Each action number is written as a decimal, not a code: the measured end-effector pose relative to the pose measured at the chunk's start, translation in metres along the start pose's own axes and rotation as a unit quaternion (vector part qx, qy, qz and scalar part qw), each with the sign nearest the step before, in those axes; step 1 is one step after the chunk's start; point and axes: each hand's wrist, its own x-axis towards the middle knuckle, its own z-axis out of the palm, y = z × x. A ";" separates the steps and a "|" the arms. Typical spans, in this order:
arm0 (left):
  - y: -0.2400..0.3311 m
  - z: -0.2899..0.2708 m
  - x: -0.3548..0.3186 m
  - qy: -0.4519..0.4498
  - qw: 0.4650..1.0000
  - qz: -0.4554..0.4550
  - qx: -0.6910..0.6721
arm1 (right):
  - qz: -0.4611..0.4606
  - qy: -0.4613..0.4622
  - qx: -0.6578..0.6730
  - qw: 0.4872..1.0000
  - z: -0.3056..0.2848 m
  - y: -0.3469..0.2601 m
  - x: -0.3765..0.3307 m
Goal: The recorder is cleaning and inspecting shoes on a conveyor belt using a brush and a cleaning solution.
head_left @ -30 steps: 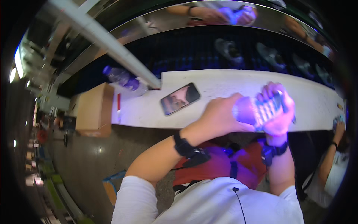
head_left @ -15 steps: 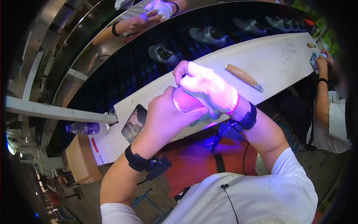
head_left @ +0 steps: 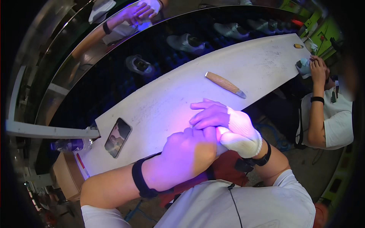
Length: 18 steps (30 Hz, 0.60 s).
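Over the table's near edge, both hands meet under a bright violet-pink light. My bare left hand point(head_left: 188, 154) is closed, its back toward me. My right hand point(head_left: 232, 129), in a white knit glove with bare fingers, lies bent across the left one's fingers. Between them is a pale piece that looks like a shoe point(head_left: 221, 149), almost wholly hidden by the hands. Beyond the hands, a wooden-handled tool point(head_left: 222, 83) with a pale flat tip lies on the white table point(head_left: 159, 102).
A phone point(head_left: 118, 137) lies left on the table, near a red pen point(head_left: 81, 161), a bottle point(head_left: 71, 144) and a carton point(head_left: 66, 174). Several shoes point(head_left: 186, 43) stand on the dark conveyor point(head_left: 102, 89) behind. Co-workers' hands point(head_left: 318, 70) are at right, others point(head_left: 142, 13) at the top.
My hands have come down and nearer to me. The held piece has turned and is now mostly covered. My view has shifted; the conveyor shoes appear further left.
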 end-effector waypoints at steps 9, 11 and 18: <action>-0.052 -0.033 -0.072 -0.017 0.966 -0.042 -0.254 | 0.110 0.009 -0.288 0.951 0.044 -0.008 -0.026; -0.033 -0.007 -0.106 0.054 0.882 -0.186 -0.429 | 0.116 -0.004 -0.304 0.946 0.063 0.026 -0.028; -0.046 0.037 -0.149 0.180 0.816 -0.303 -0.458 | 0.056 -0.097 -0.327 0.938 0.077 0.052 -0.018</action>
